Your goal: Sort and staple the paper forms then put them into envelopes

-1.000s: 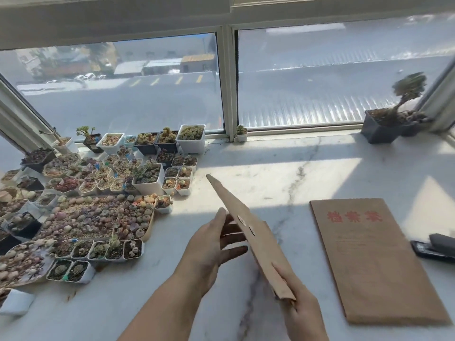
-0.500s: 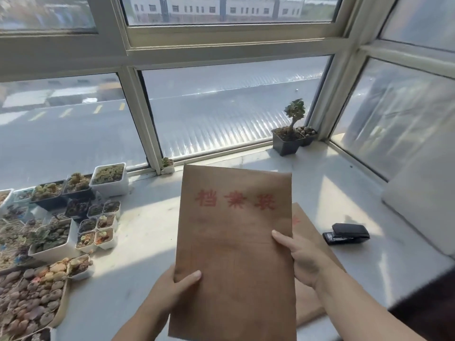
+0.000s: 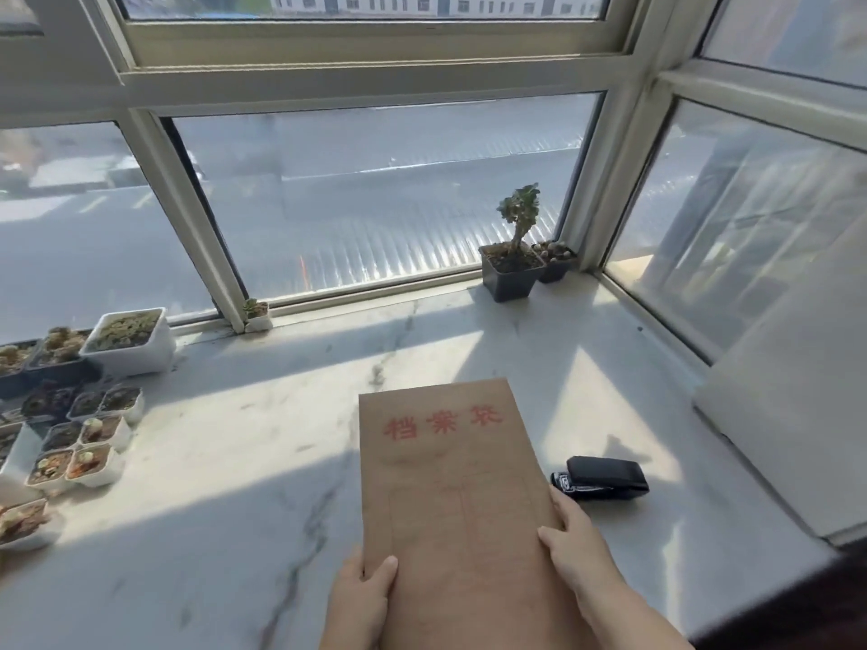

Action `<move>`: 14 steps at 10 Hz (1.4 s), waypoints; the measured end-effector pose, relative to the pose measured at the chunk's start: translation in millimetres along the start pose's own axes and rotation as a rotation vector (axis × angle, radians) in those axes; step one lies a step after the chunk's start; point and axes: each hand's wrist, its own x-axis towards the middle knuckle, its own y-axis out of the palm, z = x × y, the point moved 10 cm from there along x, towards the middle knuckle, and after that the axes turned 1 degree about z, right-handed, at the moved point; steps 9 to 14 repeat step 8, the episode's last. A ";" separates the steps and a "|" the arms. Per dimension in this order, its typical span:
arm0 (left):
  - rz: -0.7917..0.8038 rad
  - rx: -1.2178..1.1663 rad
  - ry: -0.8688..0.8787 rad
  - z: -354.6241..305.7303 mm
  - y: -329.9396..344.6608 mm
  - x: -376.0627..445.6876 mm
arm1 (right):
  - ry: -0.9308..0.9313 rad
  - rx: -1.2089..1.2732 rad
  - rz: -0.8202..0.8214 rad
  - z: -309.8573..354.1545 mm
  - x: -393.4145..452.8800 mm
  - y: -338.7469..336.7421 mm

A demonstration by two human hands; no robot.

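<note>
Sunlit white marble forms the counter [image 3: 225, 471] under a corner window, with small succulent pots [image 3: 89, 443] at the left and a potted plant [image 3: 511, 269] at the back. At the front lies a brown kraft envelope [image 3: 450, 485], red characters printed across its top, flat and uncreased. The left hand [image 3: 361, 602] pinches its lower left edge, thumb on top; the right hand [image 3: 577, 546] rests straight fingers on its right edge. A black stapler [image 3: 603, 478] sits just beside it. This looks like the enveloping step; next it likely needs setting down square, or opening. No loose forms are visible.
</note>
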 end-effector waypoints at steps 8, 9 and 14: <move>-0.119 0.822 -0.067 42.0 22.4 20.3 | -0.082 -0.269 0.435 -65.6 64.7 38.2; -0.119 0.822 -0.067 42.0 22.4 20.3 | -0.082 -0.269 0.435 -65.6 64.7 38.2; -0.119 0.822 -0.067 42.0 22.4 20.3 | -0.082 -0.269 0.435 -65.6 64.7 38.2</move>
